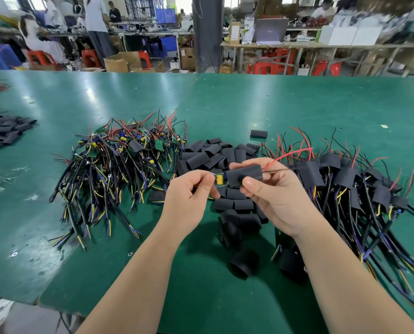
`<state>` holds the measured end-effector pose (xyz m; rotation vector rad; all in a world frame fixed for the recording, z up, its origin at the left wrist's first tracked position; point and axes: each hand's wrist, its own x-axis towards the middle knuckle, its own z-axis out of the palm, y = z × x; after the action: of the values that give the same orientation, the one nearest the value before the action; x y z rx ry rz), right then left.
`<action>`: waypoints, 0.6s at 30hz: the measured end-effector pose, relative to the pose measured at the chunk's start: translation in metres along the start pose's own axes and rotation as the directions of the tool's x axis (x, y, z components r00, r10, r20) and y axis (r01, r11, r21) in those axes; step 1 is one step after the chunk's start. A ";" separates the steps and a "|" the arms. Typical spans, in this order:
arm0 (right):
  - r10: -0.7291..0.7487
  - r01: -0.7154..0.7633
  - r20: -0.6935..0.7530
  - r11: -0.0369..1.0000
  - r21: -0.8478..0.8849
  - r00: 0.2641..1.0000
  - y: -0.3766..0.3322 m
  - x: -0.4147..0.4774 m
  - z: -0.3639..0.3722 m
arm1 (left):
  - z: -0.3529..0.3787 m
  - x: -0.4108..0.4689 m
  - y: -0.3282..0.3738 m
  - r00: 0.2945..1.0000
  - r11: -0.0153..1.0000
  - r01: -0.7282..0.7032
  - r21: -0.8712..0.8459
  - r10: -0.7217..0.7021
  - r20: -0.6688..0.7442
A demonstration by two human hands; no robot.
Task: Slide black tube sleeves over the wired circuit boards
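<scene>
Fingertips (209, 185) of the left hand (189, 201) pinch the bare end of a wired circuit board (219, 180). The right hand (276, 198) curls thumb and fingers round a black tube sleeve (245, 174) drawn part-way over it, both held just above the green table (225, 104). Red and black leads (290, 154) trail from the sleeve's far mouth. The sleeve looks light, soft and easily flattened, so a loose hold on its sides should keep the mouth open. The board seems stiff but delicate and is best held by its edges, clear of the yellow part. Bare boards (124, 160) lie left, loose sleeves (213, 155) in the middle and sleeved boards (345, 184) to the right.
</scene>
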<state>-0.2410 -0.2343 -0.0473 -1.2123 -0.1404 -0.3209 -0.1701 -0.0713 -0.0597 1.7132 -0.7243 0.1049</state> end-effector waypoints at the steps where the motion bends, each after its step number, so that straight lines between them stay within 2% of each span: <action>1: 0.003 -0.003 0.016 1.000 0.002 1.000 0.001 0.000 0.002 | 0.000 0.000 0.000 1.000 1.000 -0.007 0.005 0.007 0.006; 7: 0.020 -0.018 -0.023 0.998 0.054 1.000 0.008 0.001 0.005 | -0.001 0.001 -0.001 0.999 0.999 -0.029 0.041 0.027 0.038; 12: 0.024 -0.027 -0.038 0.996 -0.088 0.999 0.013 0.001 0.006 | -0.002 0.000 -0.003 0.997 0.994 -0.057 0.088 0.051 0.063; 15: 0.038 -0.039 -0.032 0.998 -0.042 0.999 0.014 0.000 0.009 | 0.001 -0.001 -0.002 0.999 0.994 -0.043 0.096 0.040 0.032; 18: 0.043 -0.042 -0.002 0.997 0.071 0.999 0.013 -0.001 0.013 | 0.003 -0.001 -0.001 1.000 1.000 0.013 -0.001 -0.013 -0.009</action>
<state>-0.2368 -0.2183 -0.0548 -1.1425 -0.1224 -0.2785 -0.1712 -0.0738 -0.0612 1.7155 -0.7058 0.1032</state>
